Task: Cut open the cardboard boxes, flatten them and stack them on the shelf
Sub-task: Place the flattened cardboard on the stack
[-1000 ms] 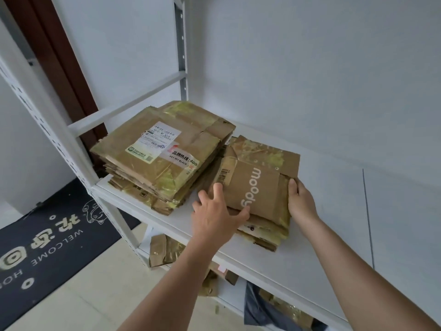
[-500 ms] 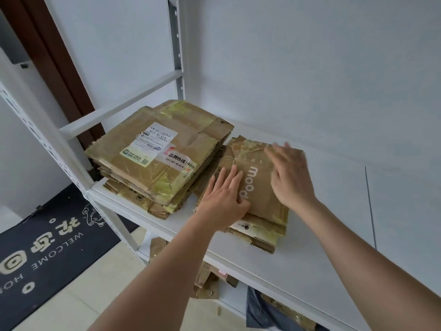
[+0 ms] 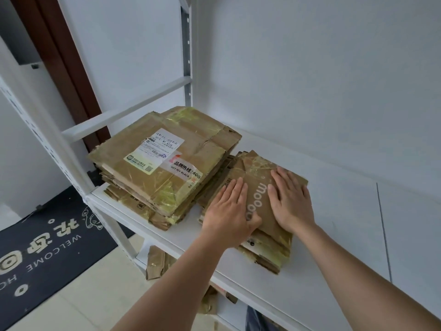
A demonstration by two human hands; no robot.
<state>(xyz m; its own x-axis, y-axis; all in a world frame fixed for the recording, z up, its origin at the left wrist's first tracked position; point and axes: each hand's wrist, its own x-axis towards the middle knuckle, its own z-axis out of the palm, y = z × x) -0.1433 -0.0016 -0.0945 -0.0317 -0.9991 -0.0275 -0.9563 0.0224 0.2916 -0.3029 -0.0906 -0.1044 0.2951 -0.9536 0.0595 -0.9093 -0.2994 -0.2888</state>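
Observation:
Two stacks of flattened, tape-covered cardboard boxes lie on the white shelf. The bigger stack, topped by a box with a shipping label, sits on the left. The smaller stack, with white lettering on its top piece, lies right of it. My left hand lies flat on the left part of the smaller stack's top piece, fingers straight. My right hand lies flat on its right part, fingers spread. Both palms press down on the cardboard.
White shelf uprights and a crossbar frame the left side, with a white wall behind. More cardboard pieces sit on the lower level. A dark doormat lies on the tiled floor at lower left.
My hands moved from the sides of the smaller stack onto its top. Both now lie flat on the lettered piece.

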